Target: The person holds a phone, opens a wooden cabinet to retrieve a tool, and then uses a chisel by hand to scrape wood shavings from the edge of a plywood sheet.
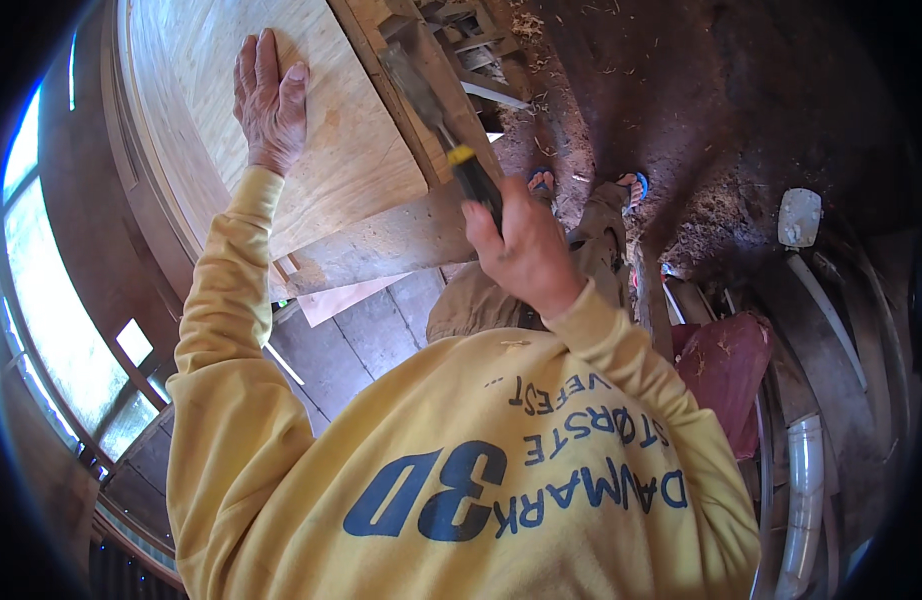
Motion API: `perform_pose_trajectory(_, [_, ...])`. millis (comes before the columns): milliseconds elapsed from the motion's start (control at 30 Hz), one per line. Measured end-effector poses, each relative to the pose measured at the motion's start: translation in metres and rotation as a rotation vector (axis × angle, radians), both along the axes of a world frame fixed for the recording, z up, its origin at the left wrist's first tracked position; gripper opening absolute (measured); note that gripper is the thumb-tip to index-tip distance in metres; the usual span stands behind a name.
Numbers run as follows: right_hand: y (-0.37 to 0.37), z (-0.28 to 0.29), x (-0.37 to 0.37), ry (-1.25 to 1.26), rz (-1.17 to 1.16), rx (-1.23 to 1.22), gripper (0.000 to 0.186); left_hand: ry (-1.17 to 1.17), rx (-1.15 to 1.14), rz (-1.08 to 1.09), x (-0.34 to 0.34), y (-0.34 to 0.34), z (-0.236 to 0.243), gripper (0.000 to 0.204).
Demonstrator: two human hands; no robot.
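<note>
My left hand (271,108) lies on a pale plywood panel (346,170), fingers stretched toward its far side and the thumb a little apart. My right hand (526,245) is closed around the black handle of a chisel (466,170). A yellow band marks the handle, and the broad grey blade points away from me and to the left. The blade passes above the wooden strip (406,120) along the panel's right edge. From this view I cannot tell whether the tip touches the wood; it looks slightly blurred.
Scrap wood pieces (476,40) are piled beyond the panel's right edge. Shavings are strewn on the brown dirt floor (701,110). A white container (800,217), a dark red cloth-like item (726,370) and a pale pipe (803,500) lie to the right. Windows (56,300) line the left.
</note>
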State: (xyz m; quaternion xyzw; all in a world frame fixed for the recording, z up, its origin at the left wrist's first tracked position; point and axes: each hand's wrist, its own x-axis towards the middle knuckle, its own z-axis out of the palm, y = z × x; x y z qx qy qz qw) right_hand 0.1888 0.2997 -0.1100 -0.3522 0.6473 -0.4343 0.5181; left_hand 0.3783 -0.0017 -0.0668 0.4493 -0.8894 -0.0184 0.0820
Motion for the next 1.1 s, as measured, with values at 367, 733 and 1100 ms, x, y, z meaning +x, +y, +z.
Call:
perform_pose_trajectory(367, [0.000, 0.011, 0.000, 0.053, 0.031, -0.002, 0.029, -0.001, 0.002, 0.002, 0.002, -0.001, -0.001, 0.088])
perform_pose_trajectory(733, [0.000, 0.014, -0.016, -0.223, -0.129, -0.042, 0.031, -0.010, 0.018, 0.005, 0.000, 0.001, 0.000, 0.087])
perform_pose_trajectory(1100, [-0.026, 0.014, -0.009, -0.278, -0.017, -0.094, 0.038, -0.005, 0.053, -0.027, -0.005, 0.000, 0.002, 0.094])
